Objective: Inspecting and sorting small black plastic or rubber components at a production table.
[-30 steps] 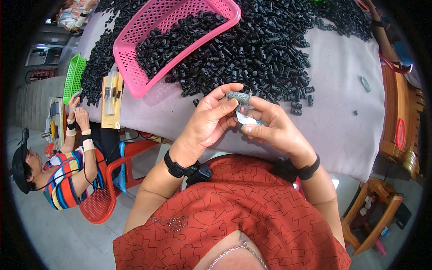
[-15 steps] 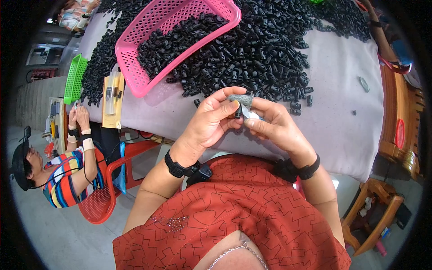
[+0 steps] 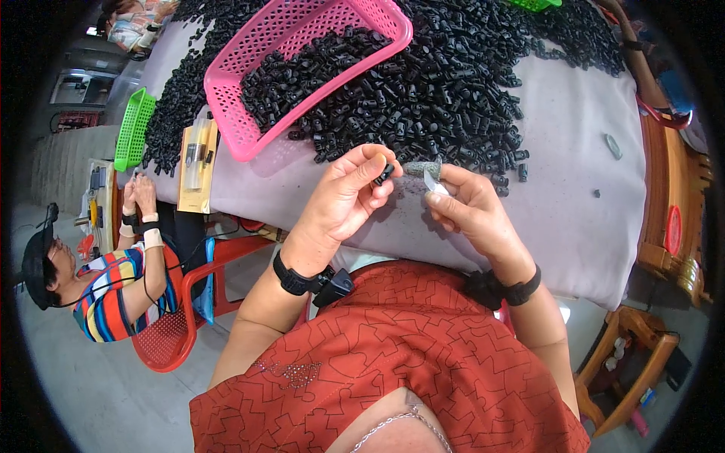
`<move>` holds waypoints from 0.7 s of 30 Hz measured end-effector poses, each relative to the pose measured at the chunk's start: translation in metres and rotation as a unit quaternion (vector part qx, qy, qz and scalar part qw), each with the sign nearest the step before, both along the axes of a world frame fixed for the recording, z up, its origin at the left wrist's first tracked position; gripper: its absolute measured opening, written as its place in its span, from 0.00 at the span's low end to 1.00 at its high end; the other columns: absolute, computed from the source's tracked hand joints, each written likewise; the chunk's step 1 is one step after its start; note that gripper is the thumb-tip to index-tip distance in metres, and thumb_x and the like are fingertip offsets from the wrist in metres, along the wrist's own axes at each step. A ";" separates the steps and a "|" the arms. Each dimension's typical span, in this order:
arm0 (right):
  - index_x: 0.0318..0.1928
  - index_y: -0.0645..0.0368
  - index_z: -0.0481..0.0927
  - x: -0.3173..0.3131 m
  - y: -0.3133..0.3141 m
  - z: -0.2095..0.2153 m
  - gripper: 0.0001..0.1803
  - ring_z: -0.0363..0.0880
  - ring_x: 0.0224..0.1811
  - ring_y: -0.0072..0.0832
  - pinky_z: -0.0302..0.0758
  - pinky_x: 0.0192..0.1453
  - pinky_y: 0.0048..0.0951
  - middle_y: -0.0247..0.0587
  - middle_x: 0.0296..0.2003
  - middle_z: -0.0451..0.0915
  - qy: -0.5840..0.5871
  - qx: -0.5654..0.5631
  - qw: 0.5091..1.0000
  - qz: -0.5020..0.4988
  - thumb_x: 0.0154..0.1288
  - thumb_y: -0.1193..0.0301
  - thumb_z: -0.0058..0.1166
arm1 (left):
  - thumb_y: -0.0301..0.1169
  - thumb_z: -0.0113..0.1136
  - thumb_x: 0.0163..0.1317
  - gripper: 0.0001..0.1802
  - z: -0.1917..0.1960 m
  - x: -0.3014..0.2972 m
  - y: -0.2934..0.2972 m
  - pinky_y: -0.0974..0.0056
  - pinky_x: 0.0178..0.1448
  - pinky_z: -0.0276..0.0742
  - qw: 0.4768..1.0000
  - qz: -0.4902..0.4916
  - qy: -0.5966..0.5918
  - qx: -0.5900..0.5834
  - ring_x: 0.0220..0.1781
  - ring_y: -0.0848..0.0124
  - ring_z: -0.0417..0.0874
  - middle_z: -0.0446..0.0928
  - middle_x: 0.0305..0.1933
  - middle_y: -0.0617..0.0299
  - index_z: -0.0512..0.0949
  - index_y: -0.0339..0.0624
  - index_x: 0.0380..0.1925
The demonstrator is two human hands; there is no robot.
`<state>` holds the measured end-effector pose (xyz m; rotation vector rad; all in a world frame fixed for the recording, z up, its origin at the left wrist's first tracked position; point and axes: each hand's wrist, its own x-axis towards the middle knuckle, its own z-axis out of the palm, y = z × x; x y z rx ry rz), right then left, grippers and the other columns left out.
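Left hand (image 3: 343, 200) pinches a small black plastic piece (image 3: 384, 174). Right hand (image 3: 468, 211) pinches a short blade (image 3: 432, 181) (grey-wrapped handle). The piece looks light and stiff; hold its sides.

A heap of small parts (image 3: 453, 83) lies on the counter (image 3: 574, 219), behind the two hands. The left hand (image 3: 343, 200) sits just left of the right hand (image 3: 468, 211), both above the counter's near edge. A basket (image 3: 249, 128) rests on the heap's left side, with parts in it. Further left, a second basket (image 3: 134, 128) lies at the counter's edge.
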<state>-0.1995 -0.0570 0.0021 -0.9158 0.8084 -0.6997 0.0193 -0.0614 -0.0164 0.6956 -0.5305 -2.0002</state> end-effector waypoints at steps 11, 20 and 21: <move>0.48 0.63 0.76 -0.004 0.002 -0.005 0.12 0.66 0.22 0.09 0.61 0.24 0.14 0.25 0.26 0.74 0.000 -0.009 1.000 0.011 0.67 0.72 0.54 | 0.29 0.55 0.69 0.14 0.002 0.002 0.003 0.71 0.41 0.81 0.998 0.021 -0.039 0.050 0.37 0.74 0.80 0.81 0.43 0.56 0.76 0.37 0.52; 0.62 0.61 0.67 0.007 0.004 -0.002 0.24 0.67 0.23 0.10 0.62 0.24 0.15 0.25 0.27 0.74 -0.054 -0.029 0.998 0.027 0.67 0.71 0.55 | 0.28 0.57 0.67 0.20 -0.009 -0.002 0.005 0.69 0.46 0.81 0.999 -0.011 -0.008 0.031 0.43 0.74 0.81 0.79 0.46 0.60 0.71 0.40 0.58; 0.61 0.61 0.67 0.008 0.003 -0.002 0.24 0.66 0.23 0.10 0.62 0.24 0.15 0.25 0.27 0.74 -0.053 -0.028 0.998 0.031 0.66 0.71 0.55 | 0.27 0.57 0.67 0.20 -0.010 -0.003 0.005 0.68 0.47 0.81 0.999 -0.010 -0.003 0.030 0.44 0.73 0.81 0.79 0.47 0.60 0.71 0.40 0.58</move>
